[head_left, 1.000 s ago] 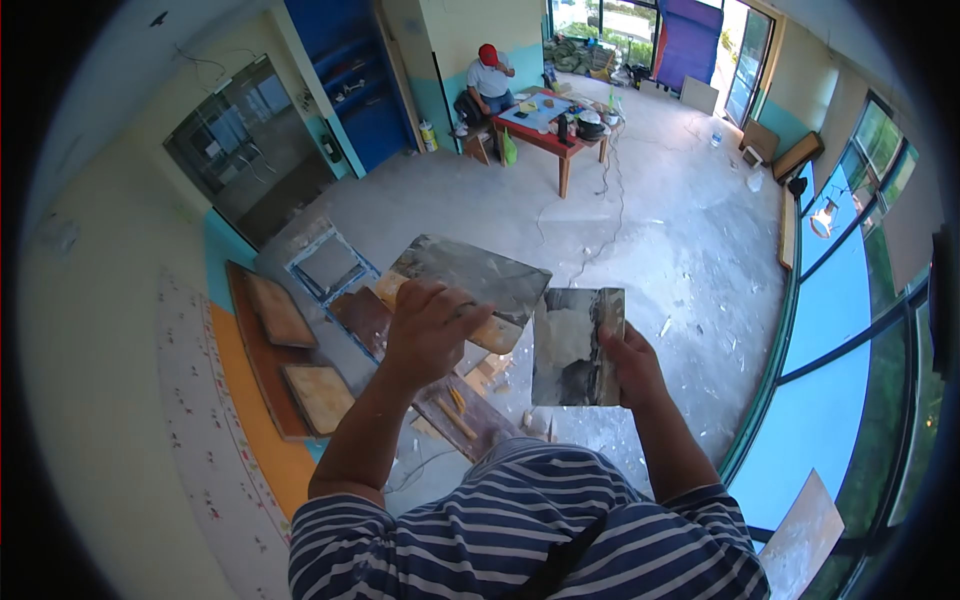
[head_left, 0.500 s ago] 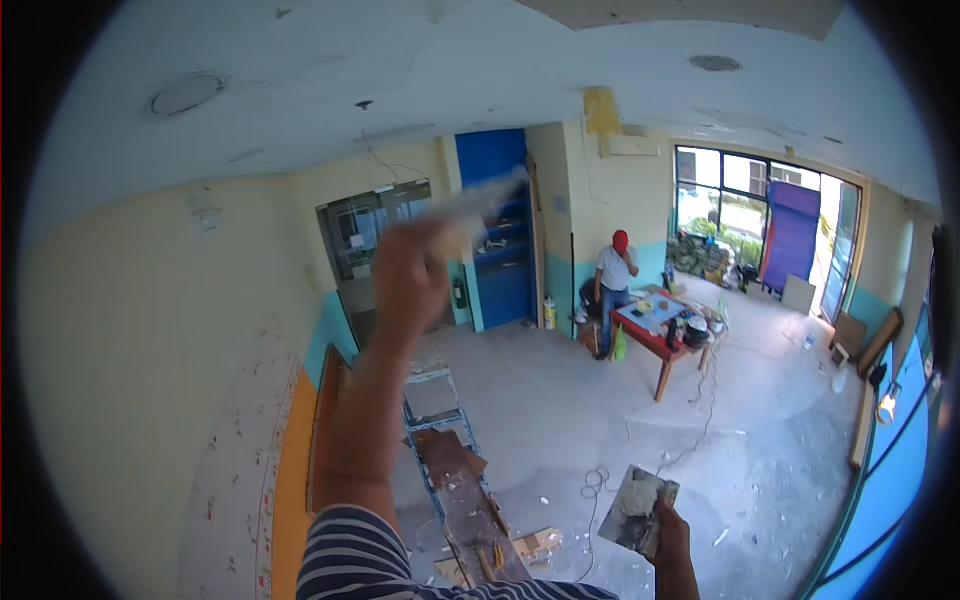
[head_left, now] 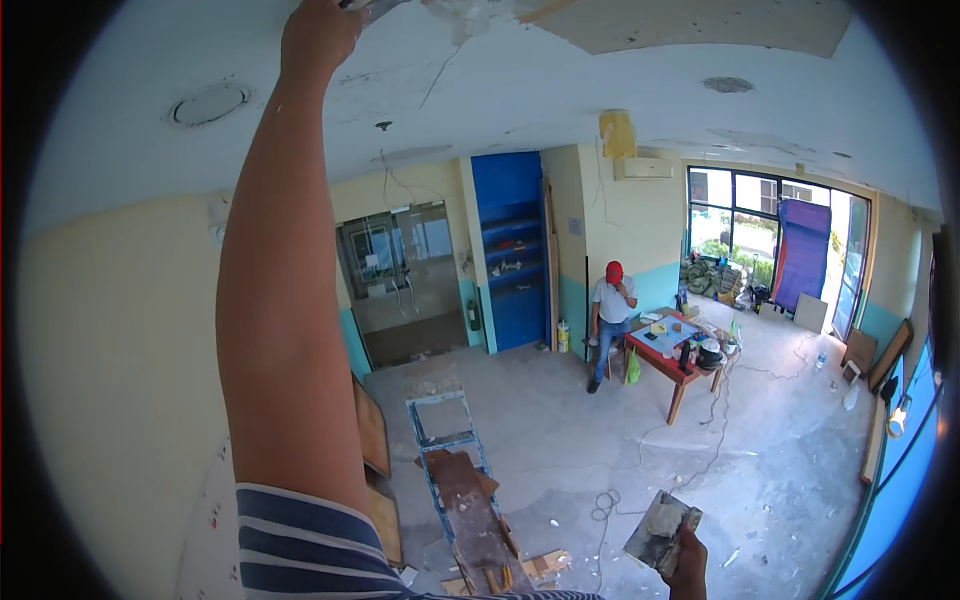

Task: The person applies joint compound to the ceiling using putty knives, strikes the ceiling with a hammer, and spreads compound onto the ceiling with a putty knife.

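Observation:
My left hand (head_left: pixel 315 42) is raised to the ceiling at the top of the view, fingers closed round a putty knife (head_left: pixel 378 10), partly cut off by the frame edge. Beside the blade, wet-looking whitish filler (head_left: pixel 465 18) covers a ceiling patch near a tan panel (head_left: pixel 700 25). Low on the right, my right hand (head_left: pixel 686 562) grips a flat square metal plate (head_left: pixel 645 548) by its edge. A lump of white putty (head_left: pixel 664 518) lies on that plate.
Below me stands a blue stepladder (head_left: pixel 440 437) with a brown plank (head_left: pixel 470 505) against it. A person in a red cap (head_left: pixel 612 305) leans by a red table (head_left: pixel 650 352) loaded with items. Cables (head_left: pixel 606 505) and debris lie on the floor; a wire (head_left: pixel 385 170) hangs down.
My left hand has swung up and left with the putty knife, from mid-view to the ceiling. My view has tilted up slightly. My right hand still holds the plate, low on the right.

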Action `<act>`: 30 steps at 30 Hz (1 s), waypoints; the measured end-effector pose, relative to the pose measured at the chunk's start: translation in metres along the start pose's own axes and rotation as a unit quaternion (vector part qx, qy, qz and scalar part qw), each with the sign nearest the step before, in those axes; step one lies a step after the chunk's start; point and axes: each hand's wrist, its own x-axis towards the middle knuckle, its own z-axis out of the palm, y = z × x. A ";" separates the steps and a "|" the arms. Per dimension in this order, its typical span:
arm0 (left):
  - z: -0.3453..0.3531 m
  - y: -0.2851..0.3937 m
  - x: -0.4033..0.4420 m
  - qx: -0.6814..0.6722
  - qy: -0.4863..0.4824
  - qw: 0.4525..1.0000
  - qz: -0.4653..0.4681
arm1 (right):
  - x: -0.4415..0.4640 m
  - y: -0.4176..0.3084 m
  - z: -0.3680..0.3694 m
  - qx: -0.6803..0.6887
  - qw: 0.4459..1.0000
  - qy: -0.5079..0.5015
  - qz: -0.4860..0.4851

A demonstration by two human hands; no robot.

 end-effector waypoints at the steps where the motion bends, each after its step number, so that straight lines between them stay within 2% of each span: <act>1: 0.000 0.002 0.007 0.014 0.017 1.000 0.018 | -0.001 0.001 0.003 0.003 1.000 0.004 -0.002; 3: -0.002 0.012 0.016 0.042 0.051 0.996 0.054 | 0.001 0.004 -0.001 0.007 1.000 0.006 -0.007; 6: -0.010 0.027 0.026 0.074 0.061 0.994 0.052 | 0.002 0.005 -0.003 0.009 1.000 0.003 -0.013; 8: -0.015 0.039 0.030 0.065 0.063 0.996 0.000 | -0.003 0.006 0.003 0.012 1.000 0.009 -0.012; 9: -0.018 0.042 0.032 0.060 0.062 0.996 -0.026 | -0.001 0.007 -0.005 0.014 0.999 0.043 0.003; 12: -0.031 0.049 0.033 0.088 0.125 0.988 0.030 | -0.002 0.007 -0.013 0.010 0.991 0.132 0.024; 14: -0.052 0.058 0.030 0.126 0.088 0.988 -0.012 | -0.008 0.006 -0.002 -0.006 0.984 0.175 0.005; 15: -0.060 0.064 0.027 0.145 0.070 0.986 -0.032 | -0.007 0.006 -0.006 -0.005 0.985 0.170 0.007; 16: -0.055 0.056 0.022 0.144 0.115 0.983 0.011 | -0.005 0.007 -0.013 -0.002 0.986 0.165 0.010; 20: -0.043 0.067 0.017 0.149 0.045 0.988 0.015 | -0.008 0.007 -0.015 0.005 0.988 0.150 0.019; 23: -0.023 0.064 0.027 0.183 0.058 0.981 0.038 | -0.001 0.015 -0.022 0.002 0.999 0.001 -0.032; 26: -0.021 0.070 0.032 0.180 0.105 0.977 0.051 | 0.002 0.019 -0.030 0.019 0.999 0.015 -0.027; 29: -0.029 0.073 0.039 0.169 0.148 0.973 0.060 | 0.008 0.021 -0.061 -0.020 0.990 0.137 -0.027; 30: -0.031 0.073 0.038 0.169 0.165 0.970 0.065 | 0.009 0.021 -0.068 -0.011 0.990 0.141 -0.024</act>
